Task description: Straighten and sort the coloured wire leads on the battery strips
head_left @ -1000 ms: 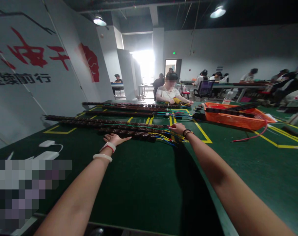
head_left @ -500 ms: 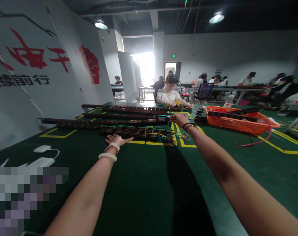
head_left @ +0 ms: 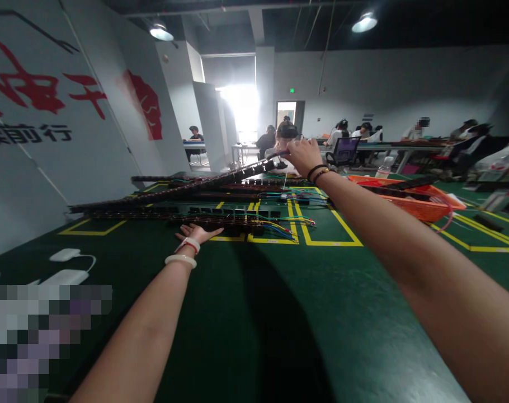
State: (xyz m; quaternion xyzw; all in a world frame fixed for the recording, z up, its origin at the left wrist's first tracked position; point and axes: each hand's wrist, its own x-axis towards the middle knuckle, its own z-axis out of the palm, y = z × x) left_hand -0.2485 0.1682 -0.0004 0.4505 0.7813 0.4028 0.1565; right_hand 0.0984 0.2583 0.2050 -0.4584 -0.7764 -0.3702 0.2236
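Observation:
My right hand (head_left: 305, 158) is closed on the wired end of a long black cable chain (head_left: 208, 182), raised above the table. This chain slopes down to the left, its far-left end low over the tabletop. My left hand (head_left: 198, 234) has its fingers spread and thumb out, at the near edge of another black cable chain (head_left: 233, 224). Whether its fingertips press on that chain I cannot tell. Yellow, blue and green wires (head_left: 279, 228) stick out of the near chain's right end. More cable chains (head_left: 237, 197) lie behind, with thin coloured wires at their right ends.
The green table (head_left: 221, 313) has yellow taped outlines (head_left: 334, 244). An orange basket (head_left: 405, 204) with dark parts stands at the right, a plastic bottle (head_left: 384, 167) behind it. A white adapter (head_left: 65, 255) lies at left. Across the table sits a person (head_left: 282, 140), partly hidden by my right hand.
My right hand has risen, lifting the right end of one cable chain off the table. My left hand stays spread at the near chain. The view has shifted slightly.

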